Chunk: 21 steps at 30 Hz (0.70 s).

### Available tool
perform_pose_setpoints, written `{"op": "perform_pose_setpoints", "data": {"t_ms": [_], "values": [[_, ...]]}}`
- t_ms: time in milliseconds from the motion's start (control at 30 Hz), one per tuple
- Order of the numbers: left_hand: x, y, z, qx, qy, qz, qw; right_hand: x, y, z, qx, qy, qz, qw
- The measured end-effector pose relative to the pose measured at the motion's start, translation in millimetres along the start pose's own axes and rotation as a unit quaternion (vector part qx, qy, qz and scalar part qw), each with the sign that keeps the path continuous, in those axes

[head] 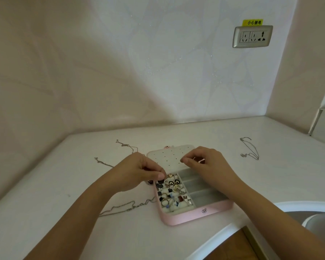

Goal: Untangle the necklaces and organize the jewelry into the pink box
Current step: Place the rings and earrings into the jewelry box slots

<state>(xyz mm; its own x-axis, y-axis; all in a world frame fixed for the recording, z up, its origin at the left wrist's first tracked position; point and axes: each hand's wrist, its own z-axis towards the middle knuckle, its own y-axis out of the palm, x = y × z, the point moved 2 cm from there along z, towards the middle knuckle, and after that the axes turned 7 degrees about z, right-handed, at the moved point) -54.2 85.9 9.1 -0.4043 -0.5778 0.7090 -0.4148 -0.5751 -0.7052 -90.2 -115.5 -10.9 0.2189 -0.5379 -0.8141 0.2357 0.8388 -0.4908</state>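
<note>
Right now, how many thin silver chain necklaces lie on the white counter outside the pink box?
4 thin silver necklaces: far-right one, back-left one, mid-left one and front-left one near the pink box. Back-left and mid-left may join behind the left hand.

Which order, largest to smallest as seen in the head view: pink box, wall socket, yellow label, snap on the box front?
1. pink box
2. wall socket
3. yellow label
4. snap
The socket and label sit farther from the camera, so this holds for apparent size only.
</note>
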Motion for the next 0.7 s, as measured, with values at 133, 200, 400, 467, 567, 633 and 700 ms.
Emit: {"op": "perform_pose_setpoints", "data": {"t_ms": [133,200,400,467,567,633,700], "values": [[1.2,5.0,2.8,-0.019,0.013,0.039,0.999,6.5,1.9,0.0,-0.021,0.006,-0.041,0.999],[2.5,7.5,4.3,-0.027,0.015,0.06,0.998,6.7,2.6,1.0,-0.019,0.002,-0.049,0.999],[4.1,7.8,4.6,-0.042,0.022,0.103,0.994,7.8,2.8,1.9,-0.02,0.002,-0.051,0.999],[5.1,6.7,3.6,-0.045,0.025,0.118,0.992,7.9,2.9,2.3,-0.023,0.006,-0.053,0.998],[5.8,6.6,3.2,-0.056,0.025,0.142,0.988,8.6,3.1,2.6,-0.026,0.011,-0.052,0.998],[5.9,7.4,2.7,-0.063,0.022,0.158,0.985,9.4,3.4,2.7,-0.029,0.012,-0.052,0.998],[5.5,8.9,3.9,-0.064,0.026,0.166,0.984,10.0,3.5,2.9,-0.031,0.011,-0.054,0.998]]}}
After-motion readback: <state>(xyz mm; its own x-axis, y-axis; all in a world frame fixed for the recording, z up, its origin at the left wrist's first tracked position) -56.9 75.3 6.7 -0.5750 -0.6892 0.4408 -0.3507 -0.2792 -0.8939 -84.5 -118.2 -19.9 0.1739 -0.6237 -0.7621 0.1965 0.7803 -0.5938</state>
